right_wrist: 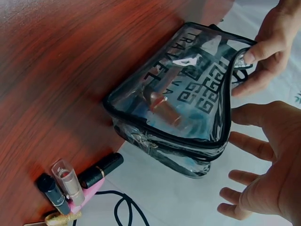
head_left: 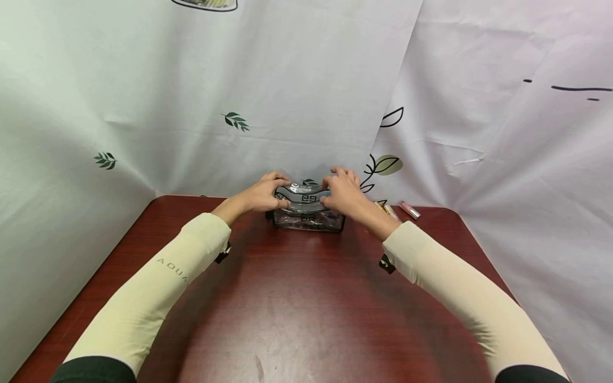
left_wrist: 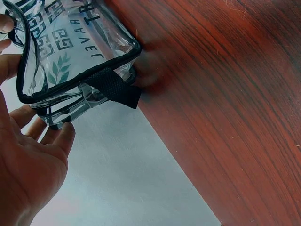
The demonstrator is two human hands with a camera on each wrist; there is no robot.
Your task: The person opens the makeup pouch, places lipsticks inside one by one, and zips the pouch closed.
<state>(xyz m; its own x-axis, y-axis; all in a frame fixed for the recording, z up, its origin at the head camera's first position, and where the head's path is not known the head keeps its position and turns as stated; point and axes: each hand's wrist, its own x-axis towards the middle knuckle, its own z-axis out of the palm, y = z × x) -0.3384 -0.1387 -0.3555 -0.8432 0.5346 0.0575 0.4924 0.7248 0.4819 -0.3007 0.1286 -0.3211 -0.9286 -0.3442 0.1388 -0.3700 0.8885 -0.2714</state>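
A clear toiletry bag (head_left: 308, 219) with black trim and printed lettering stands at the far edge of the table. A reddish-brown tube (right_wrist: 162, 108) shows through its front. My left hand (head_left: 261, 193) pinches the upper rim at the left end, thumb in front and fingers behind, as the right wrist view shows. At the other end is my right hand (head_left: 346, 191). In the right wrist view, its thumb and index fingertip are at the rim, while the other fingers are spread and hold nothing. Glare hides part of the contents.
Right of the bag lie several cosmetics: a black tube (right_wrist: 101, 170), a clear-capped lipstick (right_wrist: 68, 181), a dark tube (right_wrist: 51, 193) and a pink tube (head_left: 409, 210). A thin black cord (right_wrist: 124, 200) loops nearby. White printed cloth (head_left: 306, 80) hangs behind the reddish-brown table (head_left: 306, 298).
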